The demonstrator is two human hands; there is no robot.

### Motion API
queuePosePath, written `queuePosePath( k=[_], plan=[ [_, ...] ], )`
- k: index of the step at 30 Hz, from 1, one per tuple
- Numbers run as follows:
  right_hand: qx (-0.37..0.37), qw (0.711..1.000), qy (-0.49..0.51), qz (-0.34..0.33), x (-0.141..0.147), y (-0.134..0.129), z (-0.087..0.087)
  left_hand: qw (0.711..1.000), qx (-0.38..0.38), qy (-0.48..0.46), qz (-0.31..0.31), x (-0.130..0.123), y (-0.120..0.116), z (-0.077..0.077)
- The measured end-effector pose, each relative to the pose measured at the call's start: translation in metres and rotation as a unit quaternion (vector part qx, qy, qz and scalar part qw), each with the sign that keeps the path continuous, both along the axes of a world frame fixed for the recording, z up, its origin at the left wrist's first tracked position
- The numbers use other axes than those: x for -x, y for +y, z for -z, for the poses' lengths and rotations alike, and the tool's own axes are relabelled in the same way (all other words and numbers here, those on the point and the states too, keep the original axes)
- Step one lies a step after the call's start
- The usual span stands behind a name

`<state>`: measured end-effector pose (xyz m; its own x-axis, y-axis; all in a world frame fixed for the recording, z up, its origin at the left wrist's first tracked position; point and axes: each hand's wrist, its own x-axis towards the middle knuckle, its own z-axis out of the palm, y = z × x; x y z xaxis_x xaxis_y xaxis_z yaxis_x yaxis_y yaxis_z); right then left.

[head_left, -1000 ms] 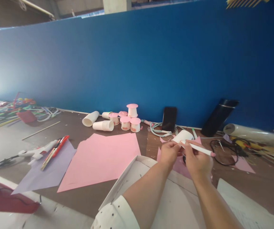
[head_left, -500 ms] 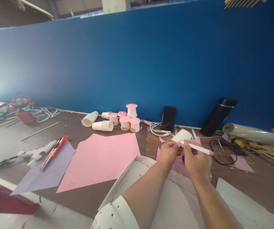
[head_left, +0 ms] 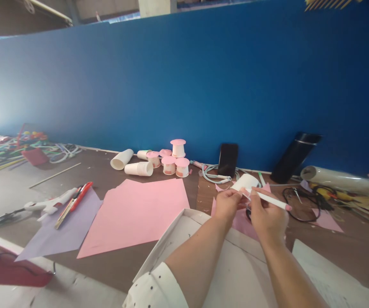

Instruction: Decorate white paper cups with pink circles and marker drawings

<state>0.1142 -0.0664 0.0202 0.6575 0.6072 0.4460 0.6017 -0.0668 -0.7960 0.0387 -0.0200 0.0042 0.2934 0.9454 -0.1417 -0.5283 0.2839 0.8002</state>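
My right hand [head_left: 267, 214] is closed around a white marker [head_left: 272, 200] with a pink end, its tip pointing left. Close beside it, my left hand [head_left: 228, 207] pinches a small piece of pale pink paper [head_left: 244, 192], partly covered by the fingers. A white paper cup [head_left: 246, 182] lies on its side just behind both hands. Under and around the hands are pink paper scraps [head_left: 243, 224]. Several small white cups with pink paper tops [head_left: 169, 164] stand together further left, one stacked above the others.
Pink sheets [head_left: 139, 214], a purple sheet [head_left: 72, 231], a red cutter [head_left: 81, 196] and a glue gun [head_left: 54, 203] lie left. A black phone [head_left: 228, 159] and a black bottle [head_left: 295, 158] lean on the blue partition [head_left: 184, 77]. A white board [head_left: 235, 269] is under my forearms.
My right hand and the marker have shifted slightly to the right, and the marker tip has drawn back a little from my left fingers. The left hand stays almost in place.
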Motion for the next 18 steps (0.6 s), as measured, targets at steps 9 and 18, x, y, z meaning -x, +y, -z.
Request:
queuePosePath(
  k=[9, 18],
  plan=[
    [-0.011, 1.0, -0.019, -0.006, -0.0049, 0.0006, 0.0051, 0.996, 0.059, -0.06, -0.011, 0.0015, 0.0062, 0.0017],
    [-0.005, 1.0, -0.005, -0.008, -0.0035, 0.0003, 0.0036, 0.991, 0.085, -0.101, -0.029, 0.0022, 0.0082, 0.0015]
  ],
)
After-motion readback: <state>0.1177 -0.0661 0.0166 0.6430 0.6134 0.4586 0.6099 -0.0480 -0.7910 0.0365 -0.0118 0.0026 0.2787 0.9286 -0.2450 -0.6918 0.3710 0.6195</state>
